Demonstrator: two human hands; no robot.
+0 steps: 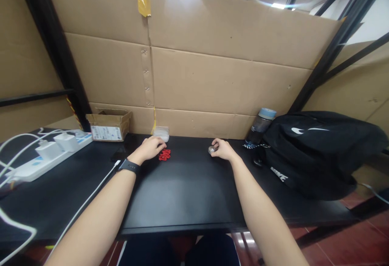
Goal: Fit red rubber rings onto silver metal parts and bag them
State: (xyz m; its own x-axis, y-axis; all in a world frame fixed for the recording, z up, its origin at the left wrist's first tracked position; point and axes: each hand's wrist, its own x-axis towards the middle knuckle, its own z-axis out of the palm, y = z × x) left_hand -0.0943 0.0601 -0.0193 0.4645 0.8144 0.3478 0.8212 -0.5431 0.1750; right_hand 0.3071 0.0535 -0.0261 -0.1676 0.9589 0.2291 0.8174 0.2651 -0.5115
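My right hand (224, 151) pinches a small round, shiny, see-through or silvery object (211, 150) low over the black table. Across from it, at centre-left, my left hand (151, 148) lies with loosely bent fingers and nothing visible in them; a dark watch band is on that wrist. Just beside its fingertips is a small cluster of red pieces (164, 155), too small to name. A translucent whitish plastic container (162, 133) stands right behind the left hand, partly covered by it.
At the left is a white power strip (50, 158) with plugs and a white cable (88, 203) running forward. An opened cardboard box (109, 127) stands behind. To the right are a bottle with a blue lid (258, 126) and a black backpack (316, 152). Cardboard walls (206, 84) enclose the back.
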